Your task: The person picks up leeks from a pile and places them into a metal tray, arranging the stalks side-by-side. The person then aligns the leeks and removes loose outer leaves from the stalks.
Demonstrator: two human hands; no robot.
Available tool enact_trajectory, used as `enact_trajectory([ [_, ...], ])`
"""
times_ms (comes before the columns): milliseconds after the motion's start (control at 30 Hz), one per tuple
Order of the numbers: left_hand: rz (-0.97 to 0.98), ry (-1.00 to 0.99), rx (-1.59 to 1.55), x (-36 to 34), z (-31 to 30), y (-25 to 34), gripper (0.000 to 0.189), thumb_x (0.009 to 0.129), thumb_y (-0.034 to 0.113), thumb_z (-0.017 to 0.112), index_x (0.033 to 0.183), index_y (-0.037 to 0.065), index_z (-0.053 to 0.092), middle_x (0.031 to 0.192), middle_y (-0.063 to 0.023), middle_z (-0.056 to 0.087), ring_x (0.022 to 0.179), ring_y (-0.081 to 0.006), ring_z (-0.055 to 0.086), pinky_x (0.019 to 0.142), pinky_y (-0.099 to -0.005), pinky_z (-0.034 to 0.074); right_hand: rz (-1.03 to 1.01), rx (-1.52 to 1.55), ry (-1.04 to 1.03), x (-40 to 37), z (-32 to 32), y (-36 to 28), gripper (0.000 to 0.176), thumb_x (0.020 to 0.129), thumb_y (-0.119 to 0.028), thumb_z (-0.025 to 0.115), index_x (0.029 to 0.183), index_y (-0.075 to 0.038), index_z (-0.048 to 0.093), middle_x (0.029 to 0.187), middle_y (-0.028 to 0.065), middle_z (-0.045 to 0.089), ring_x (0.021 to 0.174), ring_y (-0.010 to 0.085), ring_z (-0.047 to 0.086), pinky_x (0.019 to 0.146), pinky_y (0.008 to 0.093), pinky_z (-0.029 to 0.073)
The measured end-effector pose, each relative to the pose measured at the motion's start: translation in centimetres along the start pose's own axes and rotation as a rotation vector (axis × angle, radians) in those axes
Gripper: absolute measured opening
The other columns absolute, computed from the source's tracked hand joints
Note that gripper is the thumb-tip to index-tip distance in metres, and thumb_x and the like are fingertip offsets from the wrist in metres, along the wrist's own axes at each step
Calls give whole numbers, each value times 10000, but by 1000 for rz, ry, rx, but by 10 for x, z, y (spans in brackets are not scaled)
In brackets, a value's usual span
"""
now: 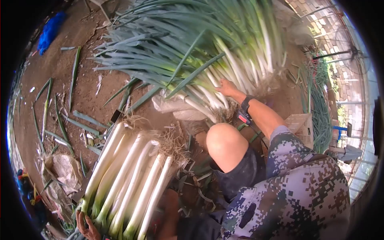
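A row of trimmed leeks (pixel 128 180) lies side by side at the lower left, white stalks showing and roots toward the middle. My left hand (pixel 87 227) is at the bottom edge, its fingers curled against the outer side of this row near the green ends; the rest is hidden. Higher up spreads a big pile of long leeks (pixel 160 48), green leaves to the upper left and white stalks and roots to the right. My right hand (pixel 227 87), with a dark band on the wrist, reaches onto the white stalks, its fingers closed around a stalk there.
Loose green leaves (pixel 60 120) are scattered over the bare soil (pixel 94 90). A pale sack (pixel 66 172) lies at the left, and a blue item (pixel 51 33) at the upper left. A plastic crate (pixel 302 130) stands behind my right arm, beside more greenery (pixel 321 116).
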State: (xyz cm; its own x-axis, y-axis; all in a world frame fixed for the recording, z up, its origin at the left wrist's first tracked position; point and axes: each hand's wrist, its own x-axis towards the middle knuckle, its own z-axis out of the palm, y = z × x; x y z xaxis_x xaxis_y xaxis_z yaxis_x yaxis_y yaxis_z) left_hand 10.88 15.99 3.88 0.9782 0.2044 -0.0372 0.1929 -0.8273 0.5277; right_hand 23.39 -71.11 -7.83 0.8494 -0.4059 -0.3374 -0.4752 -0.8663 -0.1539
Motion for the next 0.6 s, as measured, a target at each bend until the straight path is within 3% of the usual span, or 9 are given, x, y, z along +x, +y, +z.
enact_trajectory([
  [33, 53, -7, 134, -3, -6, 11, 309, 932, 139, 649, 1228, 54, 670, 1359, -112, 625, 1267, -295, 541, 1087, -407, 377, -10, 24, -3, -2, 13, 0, 678, 819, -344, 751, 1325, 55, 540, 1269, 274, 620, 1183, 398, 603, 1013, 453, 467],
  [67, -12, -7, 135, -5, -8, 30, 296, 944, 118, 637, 1227, 37, 670, 1367, -125, 615, 1275, -293, 534, 1088, -404, 388, -106, 71, 11, 0, 30, 9, 699, 814, -329, 751, 1348, 55, 514, 1297, 293, 593, 1209, 426, 575, 1034, 456, 454],
  [167, -35, 5, 103, -6, -5, 31, 292, 940, 108, 643, 1221, 34, 673, 1373, -136, 605, 1283, -284, 526, 1102, -402, 379, 91, -47, 77, -2, 55, -10, 790, 818, -298, 749, 1425, 47, 380, 1370, 298, 508, 1268, 433, 508, 1045, 469, 437],
  [267, -42, 24, 93, -6, -3, 21, 284, 934, 96, 650, 1210, 38, 679, 1374, -138, 601, 1285, -278, 526, 1106, -405, 382, 69, -35, 204, 6, 87, 12, 694, 859, -339, 737, 1388, -43, 401, 1379, 242, 514, 1228, 420, 544, 979, 536, 464],
  [300, -60, 22, 74, -5, -5, 19, 276, 928, 93, 658, 1198, 41, 683, 1372, -137, 601, 1282, -279, 530, 1105, -405, 384, -16, -48, 340, 0, 90, 13, 673, 829, -334, 749, 1341, -46, 422, 1287, 260, 585, 1152, 431, 595, 928, 540, 485],
  [400, -47, 38, 38, -5, -1, 19, 272, 922, 92, 666, 1190, 49, 686, 1363, -136, 606, 1272, -279, 537, 1104, -406, 384, 88, -42, 36, -7, 66, -2, 652, 787, -317, 757, 1284, -40, 441, 1125, 279, 658, 1041, 451, 646, 867, 556, 498],
  [433, -43, 48, 67, -5, 0, 21, 261, 914, 95, 676, 1171, 54, 693, 1344, -133, 619, 1259, -280, 544, 1096, -407, 387, 47, -39, 36, -11, 60, -8, 630, 754, -307, 749, 1230, -17, 456, 966, 270, 681, 925, 461, 662, 824, 543, 510],
  [533, -37, 57, 82, -4, 2, 29, 246, 909, 92, 680, 1151, 53, 700, 1321, -123, 636, 1244, -275, 551, 1082, -406, 392, -241, 218, 21, -15, 56, 4, 590, 771, -253, 741, 1218, 11, 461, 906, 224, 680, 800, 357, 685, 728, 467, 545],
  [600, -21, 66, 122, -3, 3, 35, 241, 897, 113, 691, 1132, 63, 708, 1298, -96, 655, 1224, -274, 559, 1075, -407, 390, -92, 414, -140, -34, 24, -20, 537, 781, -201, 730, 1200, 23, 480, 860, 174, 671, 699, 270, 663, 628, 401, 540],
])
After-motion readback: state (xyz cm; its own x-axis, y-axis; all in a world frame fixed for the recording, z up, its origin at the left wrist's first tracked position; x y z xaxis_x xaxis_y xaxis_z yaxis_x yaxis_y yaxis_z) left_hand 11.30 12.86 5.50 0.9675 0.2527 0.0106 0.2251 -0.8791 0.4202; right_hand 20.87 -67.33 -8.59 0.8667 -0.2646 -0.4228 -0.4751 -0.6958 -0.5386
